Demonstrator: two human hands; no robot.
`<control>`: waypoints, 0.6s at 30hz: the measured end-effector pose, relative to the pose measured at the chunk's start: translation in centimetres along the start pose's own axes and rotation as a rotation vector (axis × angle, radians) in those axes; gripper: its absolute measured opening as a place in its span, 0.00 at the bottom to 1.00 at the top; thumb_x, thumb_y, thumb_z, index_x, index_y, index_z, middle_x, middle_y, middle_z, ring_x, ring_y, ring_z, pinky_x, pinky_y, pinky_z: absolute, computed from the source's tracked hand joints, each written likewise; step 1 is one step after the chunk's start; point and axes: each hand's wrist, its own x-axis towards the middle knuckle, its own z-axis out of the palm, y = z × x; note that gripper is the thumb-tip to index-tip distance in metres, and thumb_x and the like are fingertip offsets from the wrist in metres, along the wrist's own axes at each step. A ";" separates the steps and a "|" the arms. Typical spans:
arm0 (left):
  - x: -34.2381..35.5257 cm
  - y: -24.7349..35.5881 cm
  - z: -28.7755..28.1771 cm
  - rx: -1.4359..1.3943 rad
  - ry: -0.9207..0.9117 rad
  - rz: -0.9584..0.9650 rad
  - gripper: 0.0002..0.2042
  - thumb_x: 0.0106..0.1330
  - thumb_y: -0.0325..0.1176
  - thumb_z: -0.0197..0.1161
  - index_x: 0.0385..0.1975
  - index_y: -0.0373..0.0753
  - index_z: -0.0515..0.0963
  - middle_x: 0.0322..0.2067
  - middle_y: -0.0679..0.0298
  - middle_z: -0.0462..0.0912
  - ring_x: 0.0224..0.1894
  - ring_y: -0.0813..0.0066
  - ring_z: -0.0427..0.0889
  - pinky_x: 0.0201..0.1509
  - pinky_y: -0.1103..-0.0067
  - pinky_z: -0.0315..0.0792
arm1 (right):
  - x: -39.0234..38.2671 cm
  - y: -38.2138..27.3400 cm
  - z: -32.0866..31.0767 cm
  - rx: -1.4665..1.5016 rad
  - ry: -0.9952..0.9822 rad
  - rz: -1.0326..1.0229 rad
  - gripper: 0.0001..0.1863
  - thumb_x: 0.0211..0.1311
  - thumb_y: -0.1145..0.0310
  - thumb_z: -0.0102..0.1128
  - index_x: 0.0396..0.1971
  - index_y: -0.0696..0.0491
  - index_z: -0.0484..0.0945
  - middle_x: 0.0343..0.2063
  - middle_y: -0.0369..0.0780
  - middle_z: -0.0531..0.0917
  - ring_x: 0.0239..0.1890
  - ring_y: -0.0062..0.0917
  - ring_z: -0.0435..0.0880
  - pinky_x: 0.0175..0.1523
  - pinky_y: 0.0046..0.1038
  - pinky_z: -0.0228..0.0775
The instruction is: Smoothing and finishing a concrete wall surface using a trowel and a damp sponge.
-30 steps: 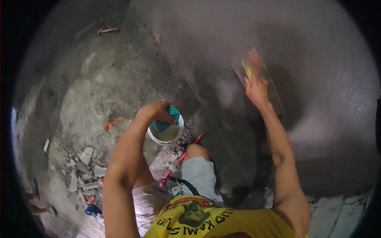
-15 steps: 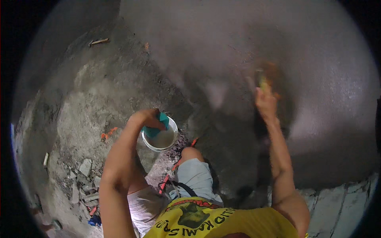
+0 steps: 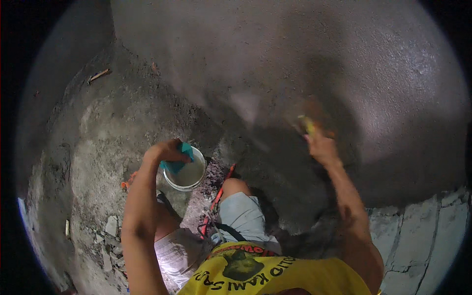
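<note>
My left hand [image 3: 170, 151] grips a teal plastic container [image 3: 185, 149], possibly a cut-down cup, at the rim of a white bucket [image 3: 202, 178]. Cloudy greyish liquid sits in the bucket. My right hand [image 3: 323, 149] is closed round a yellow-handled tool [image 3: 309, 126] against the wet grey plastered wall [image 3: 236, 54]. Motion blurs the tool, and a brownish-orange smear shows beside it, so its exact kind is unclear.
Broken rubble [image 3: 112, 226] lies at lower left. A hammer [image 3: 99, 75] rests farther off at upper left. An orange object [image 3: 128, 183] is partly behind my left forearm. Beside my knee runs a red bar [image 3: 219, 191]. Bare grey blocks [image 3: 413, 236] show at lower right.
My right hand and its tool have moved down and a little left along the wall. The view has shifted slightly; my left hand still holds the teal container at the bucket.
</note>
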 end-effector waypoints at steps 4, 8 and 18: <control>-0.4 3.5 -1.5 0.114 -0.088 -0.083 0.41 0.42 0.57 0.74 0.57 0.41 0.74 0.53 0.51 0.79 0.54 0.56 0.79 0.55 0.66 0.75 | 4.3 1.1 -13.0 -0.091 0.820 -0.361 0.24 0.68 0.58 0.52 0.57 0.58 0.70 0.50 0.56 0.77 0.47 0.43 0.82 0.50 0.51 0.71; 0.5 3.6 0.1 0.125 -0.102 0.001 0.44 0.41 0.58 0.74 0.60 0.41 0.72 0.54 0.52 0.78 0.55 0.56 0.79 0.57 0.65 0.74 | 11.2 -6.8 -9.7 -0.182 0.746 -0.310 0.25 0.70 0.62 0.51 0.62 0.57 0.65 0.41 0.55 0.80 0.36 0.49 0.81 0.50 0.50 0.68; 0.2 1.0 -1.9 -0.049 -0.075 -0.143 0.49 0.41 0.58 0.75 0.66 0.45 0.65 0.61 0.55 0.72 0.61 0.53 0.73 0.56 0.59 0.75 | 12.7 -6.2 -13.6 0.153 0.776 -0.408 0.28 0.68 0.59 0.51 0.63 0.55 0.60 0.33 0.51 0.84 0.28 0.49 0.84 0.33 0.48 0.74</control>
